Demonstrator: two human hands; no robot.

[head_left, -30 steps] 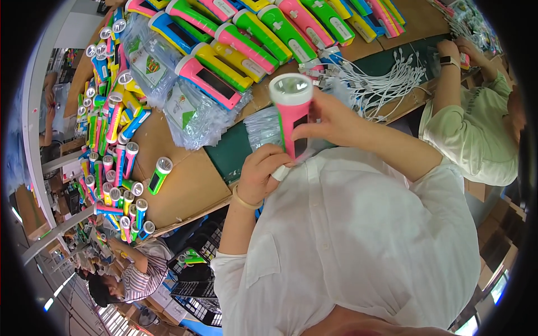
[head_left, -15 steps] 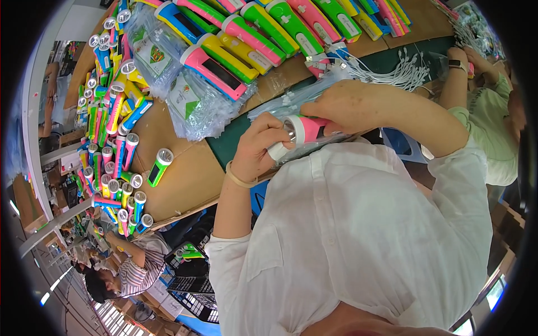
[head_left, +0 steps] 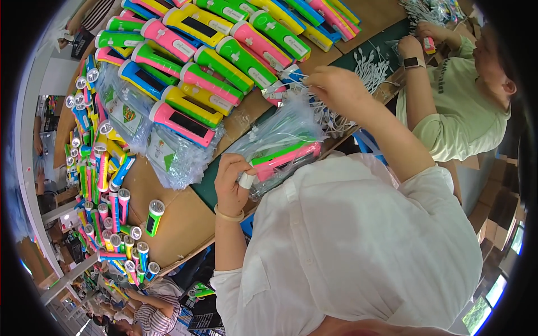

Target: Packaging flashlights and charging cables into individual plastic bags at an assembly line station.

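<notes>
A pink and green flashlight [head_left: 288,159] lies in a clear plastic bag in front of my body. My left hand [head_left: 231,182] is closed at the left end of this flashlight, with a white wrap [head_left: 246,180] on one digit. Further up and to the right, my right hand [head_left: 342,89] pinches a thin white cable [head_left: 303,78] beside the loose cable pile. More clear bags [head_left: 283,126] are spread beneath and behind the flashlight. The flashlight's lamp end is hidden near my left hand.
Stacked colourful flashlights [head_left: 224,50] fill the far table. More stand upright on the left, with one green flashlight [head_left: 154,217] apart on the cardboard [head_left: 179,229]. Packed bags [head_left: 176,154] lie left of my left hand. White cables [head_left: 372,70] and a co-worker in green [head_left: 448,101] are right.
My right hand has left the flashlight and moved up to the cables. The flashlight now lies lengthwise in the bag, its lamp no longer showing. The whole view has shifted.
</notes>
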